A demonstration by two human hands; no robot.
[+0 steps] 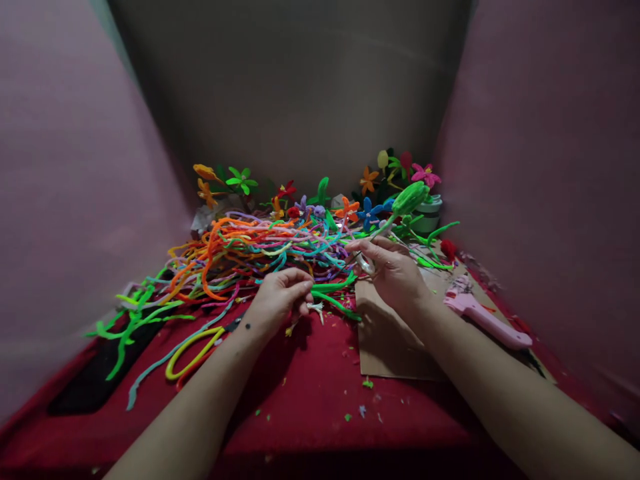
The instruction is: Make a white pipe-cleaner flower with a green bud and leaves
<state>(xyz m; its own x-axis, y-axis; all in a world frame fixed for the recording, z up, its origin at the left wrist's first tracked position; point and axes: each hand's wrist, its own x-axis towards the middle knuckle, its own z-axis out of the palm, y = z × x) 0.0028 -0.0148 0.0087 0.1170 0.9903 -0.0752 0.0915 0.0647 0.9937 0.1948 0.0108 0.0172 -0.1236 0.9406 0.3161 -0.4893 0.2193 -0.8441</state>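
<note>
My left hand (286,293) is closed in a pinch over the red cloth, with green fuzzy strips (335,297) reaching right from its fingertips. A small white frayed piece (317,309) shows just below those fingers. Higher and to the right, my right hand (393,267) has its fingers closed round the thin stem of a green fuzzy bud (411,198), which tilts up to the right. A shiny whitish roll (365,264) hangs at the fingers of that hand. Beyond both hands lies a heap of coloured fuzzy stems (260,243).
Yellow-handled scissors (193,353) and a black tray (95,377) lie left. On the right are cardboard (385,347) and a pink glue gun (487,320). Fuzzy flowers (369,213) and a pale green pot (429,215) stand behind. Scraps dot the red cloth (310,413).
</note>
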